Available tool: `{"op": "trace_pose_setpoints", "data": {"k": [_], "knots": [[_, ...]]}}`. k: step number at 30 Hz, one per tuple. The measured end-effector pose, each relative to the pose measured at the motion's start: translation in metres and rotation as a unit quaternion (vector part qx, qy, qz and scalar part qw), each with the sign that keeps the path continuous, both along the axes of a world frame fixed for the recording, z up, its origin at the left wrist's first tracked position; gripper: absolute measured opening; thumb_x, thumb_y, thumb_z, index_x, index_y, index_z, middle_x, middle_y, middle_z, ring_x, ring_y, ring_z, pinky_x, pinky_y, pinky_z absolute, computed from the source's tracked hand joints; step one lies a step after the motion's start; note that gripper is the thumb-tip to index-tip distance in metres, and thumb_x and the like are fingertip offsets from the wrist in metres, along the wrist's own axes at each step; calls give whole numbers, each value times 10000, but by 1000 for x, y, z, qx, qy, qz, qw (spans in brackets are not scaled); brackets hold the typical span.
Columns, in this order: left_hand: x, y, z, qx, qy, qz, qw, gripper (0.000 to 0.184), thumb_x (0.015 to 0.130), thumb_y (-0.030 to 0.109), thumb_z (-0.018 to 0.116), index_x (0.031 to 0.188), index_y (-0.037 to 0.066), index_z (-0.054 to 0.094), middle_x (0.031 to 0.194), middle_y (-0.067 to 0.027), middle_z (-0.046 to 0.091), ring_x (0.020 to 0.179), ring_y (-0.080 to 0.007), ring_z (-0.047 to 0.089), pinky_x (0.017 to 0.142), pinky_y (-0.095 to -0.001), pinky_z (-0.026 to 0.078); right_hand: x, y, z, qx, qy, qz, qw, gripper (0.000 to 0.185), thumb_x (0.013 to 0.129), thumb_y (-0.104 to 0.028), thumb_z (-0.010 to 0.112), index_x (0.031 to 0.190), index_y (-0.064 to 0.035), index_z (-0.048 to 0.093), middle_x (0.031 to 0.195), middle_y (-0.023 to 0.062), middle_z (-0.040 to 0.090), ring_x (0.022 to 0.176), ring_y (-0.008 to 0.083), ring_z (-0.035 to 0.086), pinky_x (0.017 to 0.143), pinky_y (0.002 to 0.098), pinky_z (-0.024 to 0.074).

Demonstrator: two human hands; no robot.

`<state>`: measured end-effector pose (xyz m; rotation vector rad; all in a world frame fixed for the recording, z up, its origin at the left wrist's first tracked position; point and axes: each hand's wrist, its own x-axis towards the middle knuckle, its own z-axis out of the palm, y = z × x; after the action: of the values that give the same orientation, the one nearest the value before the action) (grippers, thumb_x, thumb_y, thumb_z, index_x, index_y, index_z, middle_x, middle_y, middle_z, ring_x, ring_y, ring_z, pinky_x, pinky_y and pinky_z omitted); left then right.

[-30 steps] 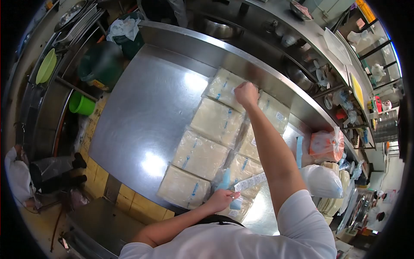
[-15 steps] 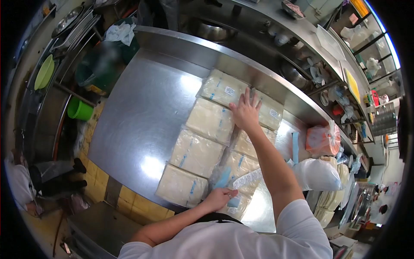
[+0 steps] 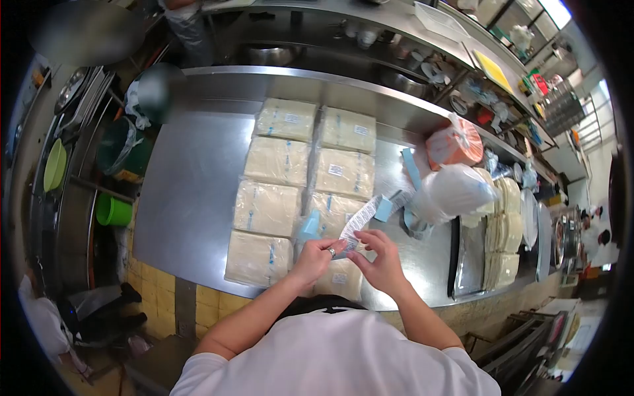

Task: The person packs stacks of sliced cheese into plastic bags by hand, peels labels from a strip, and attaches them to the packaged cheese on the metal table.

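Observation:
My left hand (image 3: 316,262) pinches the strip of printed labels (image 3: 362,218) near its lower end, close to my body. Just to the right, my right hand (image 3: 380,262) has its fingers partly spread at the edge of the strip; whether a label is between its fingertips is hidden. Two columns of flat, plastic-wrapped pale packages (image 3: 276,160) lie on the steel table (image 3: 188,191). White labels show on the top-left package and on the right-column packages. A piece of light blue backing paper (image 3: 310,225) lies between the columns.
An orange-and-white plastic-wrapped bundle (image 3: 454,145) and a white bag (image 3: 459,191) stand on the right, beside pale stacks (image 3: 505,228) and a dark tray (image 3: 470,254). A raised steel edge runs along the back. A green bucket (image 3: 114,210) and co-workers are at the left.
My right hand has come back from the far packages to the label strip beside my left hand. The top-left package now shows its label uncovered. The view has turned and shifted.

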<state>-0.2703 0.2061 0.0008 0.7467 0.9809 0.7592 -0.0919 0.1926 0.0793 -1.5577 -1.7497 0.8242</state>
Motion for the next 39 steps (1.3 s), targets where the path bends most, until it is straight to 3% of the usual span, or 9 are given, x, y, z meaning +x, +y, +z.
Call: {"op": "trace_pose_setpoints", "data": {"k": [7, 10, 20, 22, 27, 29, 32, 34, 39], "knots": [[19, -10, 1, -120, -107, -22, 987, 290, 1053, 277, 604, 1073, 28, 750, 1001, 4, 686, 893, -91, 579, 825, -276, 450, 10, -33, -7, 113, -52, 16, 992, 218, 801, -51, 810, 1011, -38, 750, 972, 103, 706, 860, 297, 641, 723, 394, 532], [22, -12, -2, -83, -66, -52, 993, 282, 1052, 278, 586, 1086, 42, 736, 1015, -13, 692, 888, -107, 583, 824, -295, 458, 11, -41, -9, 166, -83, 18, 982, 209, 790, -33, 800, 992, -53, 753, 965, 89, 709, 862, 297, 636, 723, 398, 531], [17, -16, -14, -235, -157, 36, 958, 254, 1025, 182, 526, 1156, 34, 686, 1019, -47, 700, 877, -169, 648, 766, -339, 533, -3, -44, -12, 268, -121, 94, 951, 229, 729, -7, 780, 931, -112, 751, 1003, 49, 696, 878, 290, 625, 817, 424, 546], [8, -8, -30, -297, -215, 37, 930, 251, 1030, 197, 531, 1162, 41, 676, 1003, -53, 703, 873, -178, 661, 771, -340, 547, -15, -41, -6, 243, -48, 130, 960, 220, 738, 0, 776, 922, -119, 754, 1015, 50, 694, 886, 297, 628, 839, 432, 547], [-8, -5, -56, -268, -129, 74, 952, 255, 1045, 209, 540, 1152, 20, 672, 1031, -84, 721, 927, -206, 695, 855, -351, 553, -41, 15, 8, 114, 29, 81, 990, 201, 744, 34, 777, 922, -52, 737, 950, 97, 683, 925, 280, 654, 838, 366, 541], [-10, -9, -62, -252, -102, 58, 961, 271, 1048, 218, 545, 1155, 6, 676, 1058, -95, 726, 950, -213, 700, 883, -361, 550, -55, 68, -21, 24, 96, 25, 995, 113, 848, -48, 752, 947, 3, 732, 870, 91, 714, 813, 174, 668, 757, 307, 529], [-7, -12, -44, -235, -87, 23, 968, 334, 1046, 303, 603, 1130, -6, 699, 1050, -90, 733, 942, -189, 698, 877, -350, 538, -91, 151, -50, -95, 150, -5, 984, 185, 932, -128, 724, 969, 53, 740, 826, 42, 729, 743, 80, 614, 687, 275, 510], [-8, -13, -49, -211, -73, -7, 975, 324, 1046, 300, 610, 1093, -3, 713, 1003, -74, 729, 909, -168, 683, 859, -340, 527, -118, 199, -92, -84, 112, -5, 990, 201, 869, -169, 744, 965, 5, 773, 817, 149, 746, 746, 210, 701, 714, 342, 550], [-7, -8, -60, -142, 65, -99, 983, 375, 1031, 299, 648, 983, -61, 740, 894, -35, 698, 818, -111, 573, 770, -302, 469, -193, 263, -118, -111, -20, -5, 994, 245, 829, -216, 719, 986, -41, 789, 928, 221, 751, 870, 360, 732, 810, 433, 568]]}}
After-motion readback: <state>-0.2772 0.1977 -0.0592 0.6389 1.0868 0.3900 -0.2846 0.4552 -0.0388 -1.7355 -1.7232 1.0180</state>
